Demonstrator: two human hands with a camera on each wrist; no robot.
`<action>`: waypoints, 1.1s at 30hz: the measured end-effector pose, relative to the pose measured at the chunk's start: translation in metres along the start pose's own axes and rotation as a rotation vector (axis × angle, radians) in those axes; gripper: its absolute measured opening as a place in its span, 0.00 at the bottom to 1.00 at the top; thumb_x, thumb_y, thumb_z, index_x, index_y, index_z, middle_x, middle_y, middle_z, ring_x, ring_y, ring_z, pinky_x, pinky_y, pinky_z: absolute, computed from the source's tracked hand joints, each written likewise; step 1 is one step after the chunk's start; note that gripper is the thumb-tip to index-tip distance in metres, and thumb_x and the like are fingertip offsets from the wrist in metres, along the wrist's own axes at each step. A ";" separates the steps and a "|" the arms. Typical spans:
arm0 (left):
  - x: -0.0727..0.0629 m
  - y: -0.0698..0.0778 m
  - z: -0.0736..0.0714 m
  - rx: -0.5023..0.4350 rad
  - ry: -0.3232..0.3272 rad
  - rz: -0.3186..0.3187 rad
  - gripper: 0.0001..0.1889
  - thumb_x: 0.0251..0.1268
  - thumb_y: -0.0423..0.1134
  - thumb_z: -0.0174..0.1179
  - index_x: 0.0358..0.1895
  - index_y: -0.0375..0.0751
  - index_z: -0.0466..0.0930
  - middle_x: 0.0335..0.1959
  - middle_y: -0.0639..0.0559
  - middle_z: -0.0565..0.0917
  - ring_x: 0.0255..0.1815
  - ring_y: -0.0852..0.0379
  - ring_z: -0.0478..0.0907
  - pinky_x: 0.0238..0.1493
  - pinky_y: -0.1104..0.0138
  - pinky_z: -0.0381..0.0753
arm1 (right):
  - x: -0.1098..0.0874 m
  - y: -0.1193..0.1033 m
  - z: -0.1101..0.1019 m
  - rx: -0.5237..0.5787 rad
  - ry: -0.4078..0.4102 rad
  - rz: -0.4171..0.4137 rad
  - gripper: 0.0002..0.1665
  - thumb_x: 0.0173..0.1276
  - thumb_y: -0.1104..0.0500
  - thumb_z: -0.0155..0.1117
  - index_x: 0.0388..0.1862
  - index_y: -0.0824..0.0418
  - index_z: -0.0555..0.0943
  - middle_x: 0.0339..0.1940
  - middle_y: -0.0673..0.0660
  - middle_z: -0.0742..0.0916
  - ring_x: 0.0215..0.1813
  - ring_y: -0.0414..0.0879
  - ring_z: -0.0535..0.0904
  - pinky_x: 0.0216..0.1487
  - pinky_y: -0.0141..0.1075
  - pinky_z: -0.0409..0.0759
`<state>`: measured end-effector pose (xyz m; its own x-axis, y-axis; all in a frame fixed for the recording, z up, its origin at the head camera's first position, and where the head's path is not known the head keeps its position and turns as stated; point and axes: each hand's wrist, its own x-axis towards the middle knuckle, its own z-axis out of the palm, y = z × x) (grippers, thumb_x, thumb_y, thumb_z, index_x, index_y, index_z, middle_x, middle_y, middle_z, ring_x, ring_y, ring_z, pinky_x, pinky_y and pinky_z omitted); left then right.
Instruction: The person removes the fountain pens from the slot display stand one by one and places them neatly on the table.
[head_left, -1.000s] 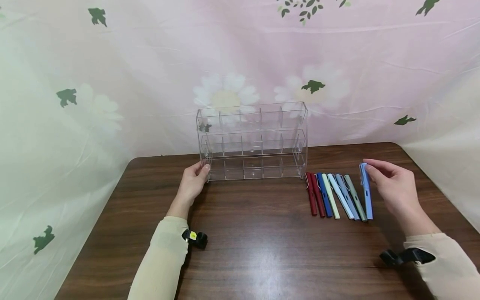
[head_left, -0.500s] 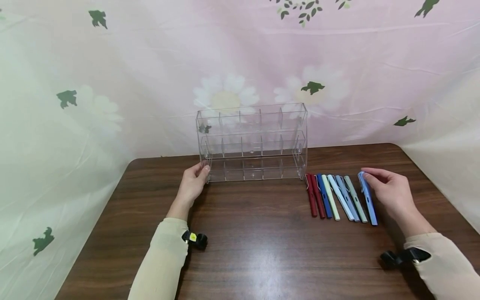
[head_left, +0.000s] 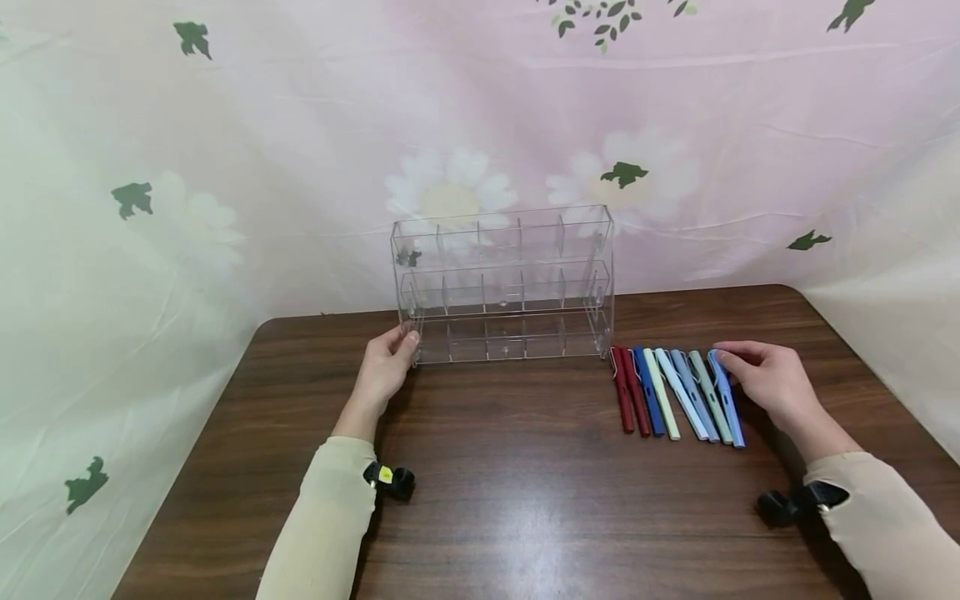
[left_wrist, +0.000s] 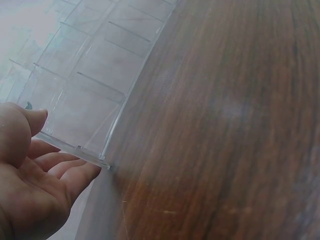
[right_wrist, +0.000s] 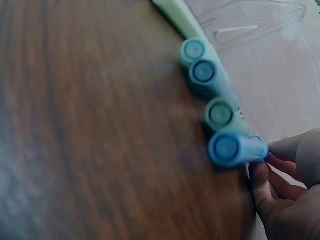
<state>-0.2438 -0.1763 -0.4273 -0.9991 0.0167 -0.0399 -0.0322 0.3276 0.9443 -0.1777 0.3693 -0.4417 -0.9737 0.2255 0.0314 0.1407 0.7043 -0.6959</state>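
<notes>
A clear acrylic rack (head_left: 504, 343) with stepped rows of compartments stands at the table's back. My left hand (head_left: 384, 371) holds its lower left corner; in the left wrist view the thumb (left_wrist: 37, 120) lies on one side of the end panel and the fingers (left_wrist: 75, 172) on the other. At the right, my right hand (head_left: 780, 383) pinches the far, clip end of a bright blue pen (head_left: 731, 412). That pen lies beside a grey-green pen (head_left: 711, 398), at the right end of a row. From the right wrist the blue pen's round end (right_wrist: 226, 147) faces the camera.
Left of the grey-green pen lie two dark red pens (head_left: 624, 400), a dark blue pen (head_left: 649, 400), a pale green pen (head_left: 663, 400) and two lighter blue pens (head_left: 684, 400). The wooden table (head_left: 495, 467) meets a floral cloth backdrop (head_left: 315, 167) behind the rack.
My right hand has brought the bright blue pen down and leftward, up against the grey-green one. My left hand and the rack have stayed in place.
</notes>
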 end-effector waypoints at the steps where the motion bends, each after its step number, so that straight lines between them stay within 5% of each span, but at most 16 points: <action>1: 0.000 0.000 0.000 0.000 -0.001 0.002 0.27 0.90 0.42 0.50 0.81 0.31 0.67 0.72 0.29 0.80 0.71 0.39 0.80 0.73 0.50 0.79 | 0.000 0.000 0.000 -0.015 -0.002 -0.002 0.27 0.86 0.49 0.58 0.65 0.71 0.83 0.57 0.75 0.88 0.34 0.32 0.79 0.32 0.29 0.79; 11: -0.001 0.002 0.000 -0.002 -0.011 -0.004 0.27 0.89 0.42 0.51 0.81 0.30 0.66 0.72 0.29 0.79 0.73 0.38 0.78 0.76 0.47 0.77 | 0.002 -0.004 0.001 -0.118 -0.041 -0.035 0.23 0.87 0.53 0.58 0.64 0.72 0.83 0.54 0.76 0.87 0.42 0.53 0.82 0.35 0.34 0.77; 19: 0.000 0.005 -0.001 -0.016 -0.009 0.005 0.27 0.89 0.41 0.51 0.80 0.29 0.67 0.73 0.29 0.79 0.74 0.38 0.77 0.76 0.47 0.77 | 0.000 -0.004 -0.001 -0.121 -0.034 -0.048 0.22 0.87 0.57 0.56 0.63 0.73 0.83 0.50 0.76 0.88 0.38 0.50 0.84 0.30 0.33 0.78; 24: -0.001 0.005 -0.004 0.047 -0.027 0.007 0.28 0.89 0.44 0.52 0.81 0.31 0.67 0.74 0.31 0.78 0.76 0.38 0.77 0.75 0.47 0.78 | -0.005 -0.005 -0.004 -0.046 0.002 -0.048 0.24 0.88 0.54 0.55 0.64 0.73 0.83 0.48 0.73 0.89 0.33 0.36 0.82 0.30 0.30 0.80; 29: -0.005 0.006 -0.013 0.237 -0.016 0.029 0.30 0.87 0.50 0.56 0.77 0.30 0.72 0.67 0.32 0.85 0.65 0.38 0.86 0.66 0.46 0.85 | -0.011 -0.018 -0.006 0.092 0.048 -0.044 0.27 0.88 0.48 0.55 0.66 0.69 0.83 0.38 0.42 0.89 0.34 0.31 0.82 0.33 0.27 0.83; 33: -0.011 0.008 -0.017 0.342 0.110 0.077 0.28 0.88 0.55 0.53 0.68 0.32 0.83 0.52 0.33 0.92 0.46 0.39 0.92 0.50 0.50 0.90 | -0.017 -0.038 -0.005 0.200 0.044 -0.086 0.27 0.87 0.49 0.57 0.67 0.70 0.82 0.37 0.27 0.86 0.37 0.30 0.85 0.37 0.24 0.86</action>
<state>-0.2331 -0.1905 -0.4140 -0.9959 -0.0421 0.0800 0.0360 0.6264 0.7787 -0.1656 0.3420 -0.4125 -0.9713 0.2023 0.1251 0.0147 0.5758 -0.8175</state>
